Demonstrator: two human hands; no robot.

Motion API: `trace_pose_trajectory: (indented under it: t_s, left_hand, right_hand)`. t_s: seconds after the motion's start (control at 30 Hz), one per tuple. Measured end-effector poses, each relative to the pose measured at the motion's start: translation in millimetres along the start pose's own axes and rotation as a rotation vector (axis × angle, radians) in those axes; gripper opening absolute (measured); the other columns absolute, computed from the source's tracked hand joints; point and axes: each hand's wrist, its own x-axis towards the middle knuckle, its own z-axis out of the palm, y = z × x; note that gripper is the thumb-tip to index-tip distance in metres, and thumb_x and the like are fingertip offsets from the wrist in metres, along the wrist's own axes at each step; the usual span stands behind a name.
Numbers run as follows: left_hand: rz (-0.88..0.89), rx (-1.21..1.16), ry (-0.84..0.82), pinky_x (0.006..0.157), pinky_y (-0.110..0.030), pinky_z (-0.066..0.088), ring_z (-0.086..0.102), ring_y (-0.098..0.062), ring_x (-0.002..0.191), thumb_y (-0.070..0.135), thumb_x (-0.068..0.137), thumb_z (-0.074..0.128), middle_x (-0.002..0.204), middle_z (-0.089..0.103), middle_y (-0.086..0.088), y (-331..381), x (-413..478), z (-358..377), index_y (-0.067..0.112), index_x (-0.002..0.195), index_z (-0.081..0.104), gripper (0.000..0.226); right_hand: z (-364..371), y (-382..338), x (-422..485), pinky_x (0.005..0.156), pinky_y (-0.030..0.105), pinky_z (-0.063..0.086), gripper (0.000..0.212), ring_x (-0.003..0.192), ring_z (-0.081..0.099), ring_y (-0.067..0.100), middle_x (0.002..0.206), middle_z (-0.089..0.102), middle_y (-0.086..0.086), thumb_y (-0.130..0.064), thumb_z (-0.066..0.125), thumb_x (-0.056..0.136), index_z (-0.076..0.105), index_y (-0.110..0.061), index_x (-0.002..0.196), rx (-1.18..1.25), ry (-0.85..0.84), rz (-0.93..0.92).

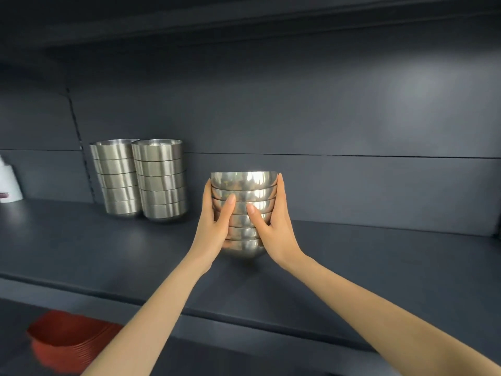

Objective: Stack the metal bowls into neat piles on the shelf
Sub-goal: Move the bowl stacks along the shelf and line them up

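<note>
Dark grey shelving is filling your view. Nearest to you, on the level below at the bottom left, a nested set of red bowls is sitting partly cut off by the edge of the shelf above it. Your two bare forearms are reaching up over that edge.

Your left hand and right hand are clasping a stack of metal bowls from either side. Both palms are pressing against its flanks, and both thumbs are lying across the front, tips close together but not touching. Your fingers are curling round the sides, and most of them are hiding behind the stack, with only a fingertip showing beside the top rim on each side.

The stack is standing upright near the middle of the shelf. You cannot tell whether its rounded base is resting on the board or hanging just above it.

Farther back and to the left, a left pile and a right pile of straighter-sided metal bowls are standing just beside each other by the back wall, well apart from your hands. At the far left a white container is being cut off by the frame, its label too blurred to read.
</note>
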Motion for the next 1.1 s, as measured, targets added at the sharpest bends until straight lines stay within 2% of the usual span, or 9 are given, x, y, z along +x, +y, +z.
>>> trace_pose_trajectory:
  t_s: [0.17, 0.27, 0.43, 0.53, 0.67, 0.77, 0.87, 0.97, 1.1]
  left_hand:
    - [-0.039, -0.016, 0.009, 0.073, -0.032, 0.06, 0.062, -0.009, 0.112, 0.048, 0.091, 0.049, 0.131, 0.056, 0.018, -13.8, 12.0, -44.0, 0.05, 0.145, 0.021, 0.06]
    - [-0.042, 0.002, 0.022, 0.078, -0.031, 0.059, 0.062, -0.007, 0.111, 0.045, 0.094, 0.048, 0.129, 0.057, 0.021, -22.2, 23.8, -64.6, 0.051, 0.145, 0.019, 0.059]
    - [-0.017, 0.032, 0.017, 0.092, -0.037, 0.054, 0.056, -0.008, 0.12, 0.052, 0.086, 0.047, 0.139, 0.05, 0.017, -37.3, 47.0, -83.4, 0.057, 0.138, 0.015, 0.061]
    - [-0.001, 0.058, 0.013, 0.103, -0.05, 0.045, 0.05, -0.011, 0.128, 0.064, 0.079, 0.051, 0.144, 0.046, 0.014, -48.4, 67.5, -87.3, 0.054, 0.143, 0.014, 0.075]
    - [-0.003, 0.1, 0.009, 0.106, -0.052, 0.041, 0.047, -0.024, 0.131, 0.081, 0.068, 0.052, 0.144, 0.047, 0.0, -68.4, 94.1, -82.0, 0.074, 0.127, 0.012, 0.072]
    - [0.009, 0.1, -0.005, 0.11, -0.052, 0.037, 0.043, -0.027, 0.134, 0.083, 0.068, 0.051, 0.146, 0.044, -0.002, -81.6, 111.6, -78.1, 0.067, 0.135, 0.011, 0.079]
    - [0.01, 0.109, -0.015, 0.112, -0.046, 0.036, 0.043, -0.013, 0.134, 0.08, 0.071, 0.05, 0.149, 0.04, 0.009, -90.2, 124.0, -78.3, 0.07, 0.128, 0.006, 0.073]
    - [-0.001, 0.139, -0.019, 0.108, -0.054, 0.038, 0.045, -0.025, 0.133, 0.083, 0.069, 0.049, 0.147, 0.042, 0.001, -97.5, 134.0, -81.6, 0.074, 0.127, 0.005, 0.073]
    - [0.026, 0.217, -0.073, 0.108, -0.059, 0.035, 0.039, -0.041, 0.13, 0.076, 0.08, 0.044, 0.143, 0.039, -0.018, -102.4, 140.1, -84.4, 0.05, 0.147, 0.007, 0.08]
  right_hand:
    - [42.7, 7.7, 12.3, 0.097, -0.003, 0.026, 0.09, 0.136, 0.021, -0.015, 0.151, 0.018, -0.028, -0.047, 0.059, 0.088, -0.005, -0.042, 0.15, 0.0, -0.025, -0.003]
    - [65.3, 15.5, 22.8, 0.1, 0.0, 0.025, 0.089, 0.136, 0.019, -0.017, 0.148, 0.016, -0.035, -0.054, 0.059, 0.085, -0.005, -0.046, 0.147, 0.018, -0.031, -0.008]
    - [89.3, 37.3, 49.1, 0.112, 0.021, 0.029, 0.091, 0.14, 0.026, -0.006, 0.157, 0.02, -0.019, -0.059, 0.059, 0.081, -0.004, -0.049, 0.146, 0.005, -0.043, -0.023]
    - [93.3, 49.4, 65.6, 0.112, 0.017, 0.026, 0.091, 0.141, 0.022, -0.007, 0.155, 0.018, -0.024, -0.058, 0.059, 0.082, -0.005, -0.048, 0.146, 0.0, -0.025, -0.029]
    - [88.6, 69.9, 85.9, 0.11, 0.013, 0.024, 0.092, 0.141, 0.022, -0.008, 0.155, 0.018, -0.024, -0.052, 0.059, 0.084, -0.005, -0.044, 0.149, -0.023, 0.003, -0.028]
    - [85.5, 84.3, 99.5, 0.107, 0.007, 0.024, 0.092, 0.138, 0.023, -0.012, 0.149, 0.019, -0.032, -0.048, 0.06, 0.085, -0.004, -0.04, 0.15, -0.055, 0.018, -0.036]
    - [86.8, 95.2, 107.9, 0.115, 0.019, 0.025, 0.093, 0.142, 0.021, -0.006, 0.156, 0.017, -0.021, -0.054, 0.059, 0.084, -0.005, -0.04, 0.15, -0.081, 0.034, -0.042]
    - [89.8, 100.6, 112.8, 0.12, 0.034, 0.025, 0.09, 0.145, 0.02, 0.001, 0.16, 0.014, -0.014, -0.059, 0.058, 0.082, -0.006, -0.048, 0.145, -0.098, 0.043, -0.043]
    - [90.8, 103.4, 116.7, 0.12, 0.043, 0.025, 0.085, 0.146, 0.02, 0.004, 0.161, 0.014, -0.011, -0.059, 0.058, 0.083, -0.005, -0.055, 0.14, -0.114, 0.06, -0.056]
